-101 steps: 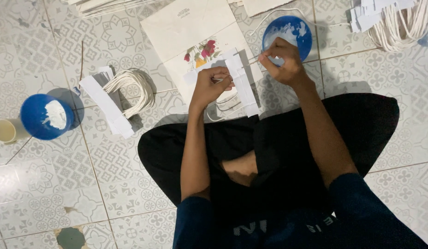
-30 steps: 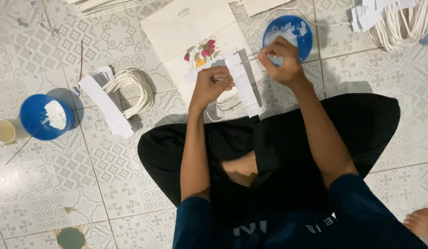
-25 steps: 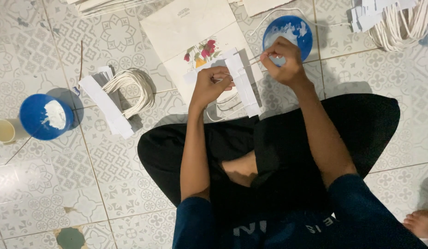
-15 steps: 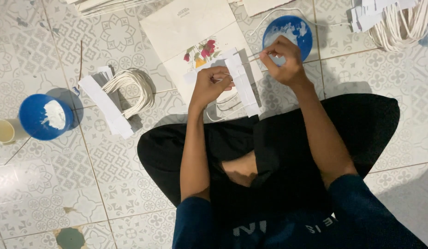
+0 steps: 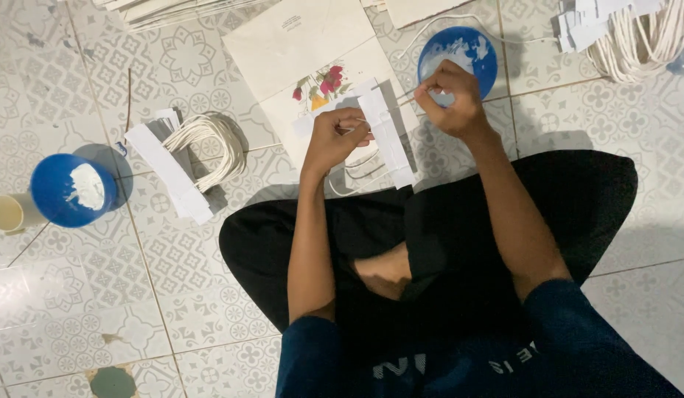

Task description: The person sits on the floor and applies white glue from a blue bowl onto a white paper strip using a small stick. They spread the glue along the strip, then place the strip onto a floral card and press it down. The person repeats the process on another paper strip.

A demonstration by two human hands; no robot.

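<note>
- Paper strip, white and long, lies slanted across the lower edge of a white paper bag with a red flower print, directly in front of the seated person's crossed legs.
- Left hand is clenched on the strip near its upper half, fingers curled over it and pressing it onto the bag.
- Right hand is closed in a pinch on a thin stick; the stick's tip points toward the top end of the strip. What sits on the tip cannot be told.
- Blue bowl with white paste stands just behind the right hand, partly covered by it.
- Loose white cord handles lie under and beside the strip, touching the bag's lower edge.
- To the person's left, well apart from the hands, a looped bundle of white cord rests beside a stack of white paper strips.
- Farther left stands a second blue bowl holding white paste, with a small cream cup touching its side.
- At the upper right corner lie a larger coil of white cord and more cut paper pieces.
- All items rest on a patterned tile floor.
</note>
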